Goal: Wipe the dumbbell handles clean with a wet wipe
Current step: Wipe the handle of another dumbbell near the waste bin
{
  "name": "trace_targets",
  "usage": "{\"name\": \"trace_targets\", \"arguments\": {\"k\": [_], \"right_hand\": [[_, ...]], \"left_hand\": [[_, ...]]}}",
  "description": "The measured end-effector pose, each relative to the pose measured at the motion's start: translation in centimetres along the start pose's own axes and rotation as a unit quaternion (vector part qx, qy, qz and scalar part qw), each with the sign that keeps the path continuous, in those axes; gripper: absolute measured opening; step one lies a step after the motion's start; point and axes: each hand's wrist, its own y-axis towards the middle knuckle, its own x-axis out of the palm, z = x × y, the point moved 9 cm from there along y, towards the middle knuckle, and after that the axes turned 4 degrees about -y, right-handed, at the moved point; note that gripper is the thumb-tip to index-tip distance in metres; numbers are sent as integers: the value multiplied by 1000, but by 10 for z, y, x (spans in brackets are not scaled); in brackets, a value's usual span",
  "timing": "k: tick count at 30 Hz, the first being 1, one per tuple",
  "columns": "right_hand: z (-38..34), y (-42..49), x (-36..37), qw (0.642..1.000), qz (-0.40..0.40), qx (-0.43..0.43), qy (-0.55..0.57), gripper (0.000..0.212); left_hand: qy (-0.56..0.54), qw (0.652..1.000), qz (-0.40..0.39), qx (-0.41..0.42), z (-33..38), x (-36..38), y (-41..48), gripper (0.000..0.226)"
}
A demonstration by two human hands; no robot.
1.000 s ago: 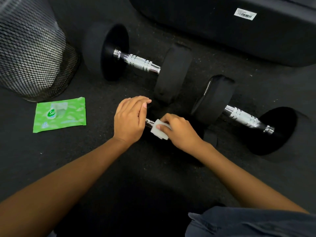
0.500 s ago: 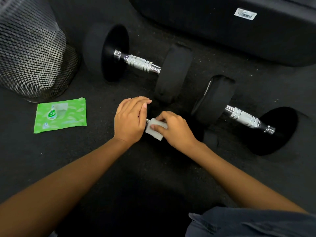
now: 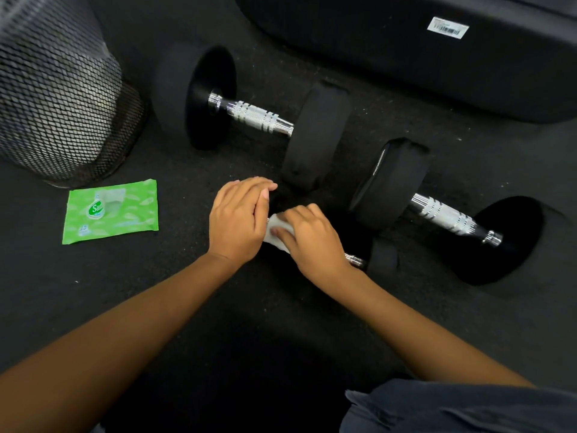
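Observation:
A small dumbbell lies on the black floor right in front of me, its chrome handle [image 3: 354, 260] showing only near the small right weight [image 3: 384, 256]. My left hand [image 3: 237, 220] cups and hides its left end. My right hand [image 3: 312, 242] presses a white wet wipe [image 3: 274, 231] around the handle, close against my left hand. Two larger black dumbbells lie behind, one with its knurled handle [image 3: 256, 117] at centre, the other with its handle [image 3: 443, 215] at right.
A green pack of wet wipes [image 3: 110, 210] lies flat on the floor to the left. A black mesh bin [image 3: 56, 89] stands at far left. A large black padded object [image 3: 406, 42] with a barcode label spans the top. Dark cloth [image 3: 468, 407] fills the bottom right.
My right hand has slid the wipe leftward along the handle until it meets my left hand, uncovering the handle's right end. My left hand has stayed put.

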Motion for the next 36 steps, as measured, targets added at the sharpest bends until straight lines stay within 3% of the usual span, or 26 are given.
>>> {"name": "trace_targets", "arguments": {"k": [3,8,15,22,26,33,36], "right_hand": [[0,2,5,1000,-19,4,8,30],[-4,-15,4,995,-4,-61,-85,40],[5,7,6,999,-23,25,25,31],[-8,-12,4,994,1,-68,-83,40],[-12,0,2,998,31,-51,-36,30],[21,10,18,979,-106,81,155,31],[12,11,16,989,-97,41,105,31]], "left_hand": [[2,1000,-3,2,0,1,0,36],[-1,1000,-8,-5,-1,1,0,36],[5,1000,-5,-4,-1,2,0,36],[7,1000,-9,-10,-2,2,0,37],[8,1000,-4,-7,0,1,0,37],[10,1000,-4,-4,0,1,0,36],[12,1000,1,-1,1,1,0,36]]}}
